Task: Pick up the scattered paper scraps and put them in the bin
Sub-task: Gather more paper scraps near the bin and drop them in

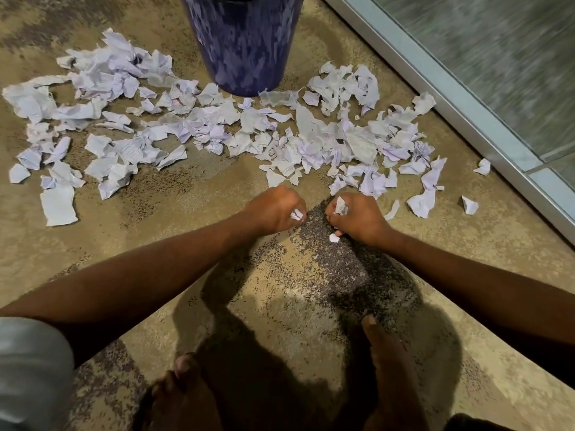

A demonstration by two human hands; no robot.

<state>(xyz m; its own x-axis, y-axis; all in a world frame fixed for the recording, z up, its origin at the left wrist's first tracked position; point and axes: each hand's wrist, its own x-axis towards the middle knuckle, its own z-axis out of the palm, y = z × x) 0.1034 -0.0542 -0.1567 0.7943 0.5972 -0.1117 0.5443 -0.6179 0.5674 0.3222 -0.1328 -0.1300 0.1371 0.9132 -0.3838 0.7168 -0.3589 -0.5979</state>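
A person crouches on a mottled tan floor (155, 244), both fists low at centre frame. The left hand (273, 209) is clenched around a small wad of paper (296, 215) that peeks out near the thumb; the right hand (357, 217) grasps a larger crumpled piece (340, 206). One tiny scrap (334, 237) lies loose just below the right fist. The scattered paper scraps (217, 126) spread in a wide band across the upper half of the frame, from the left edge to a metal door track (466, 98) at right. The dark blue bin (245, 45) stands at top centre, behind the litter. The risk from here appears to be spillage: overfilled fists could shed pieces on the reach to the bin, and outlying bits (469, 205) near the track could be overlooked.
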